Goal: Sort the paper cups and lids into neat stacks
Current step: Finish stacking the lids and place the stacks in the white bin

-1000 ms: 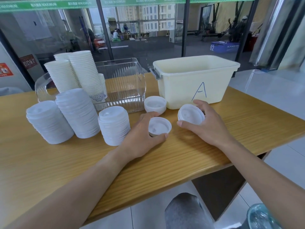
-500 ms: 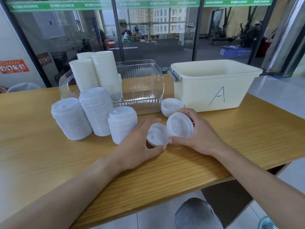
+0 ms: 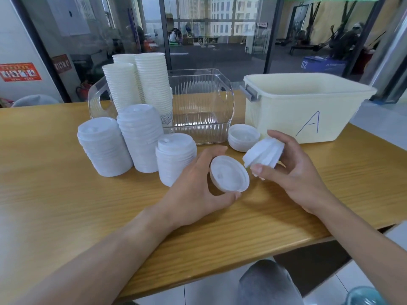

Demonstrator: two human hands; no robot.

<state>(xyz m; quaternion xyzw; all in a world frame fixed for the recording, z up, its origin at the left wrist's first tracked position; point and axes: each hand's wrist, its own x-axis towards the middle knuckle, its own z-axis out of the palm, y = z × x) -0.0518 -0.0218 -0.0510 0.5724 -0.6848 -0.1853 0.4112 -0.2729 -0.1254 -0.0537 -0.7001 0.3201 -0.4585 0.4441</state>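
Note:
My left hand (image 3: 193, 192) grips a small stack of white lids (image 3: 229, 173), tilted with the hollow side facing me, just above the table. My right hand (image 3: 293, 172) holds another few white lids (image 3: 264, 154) tilted on edge, close to the right of the first ones. A further small lid pile (image 3: 243, 137) lies upside down on the table behind them. Three taller lid stacks (image 3: 103, 146) (image 3: 141, 137) (image 3: 175, 157) stand at the left. Tall stacks of white paper cups (image 3: 152, 84) stand in the left end of a clear plastic bin (image 3: 202, 111).
A cream tub (image 3: 304, 111) marked "A" stands at the back right of the wooden table (image 3: 66, 205). Glass walls rise behind the table. My knee (image 3: 266, 282) shows below the table's front edge.
Both hands lifted their lids off the table and tilted them. The right hand's lids turned on edge beside the left hand's lids. The camera moved closer and swung left.

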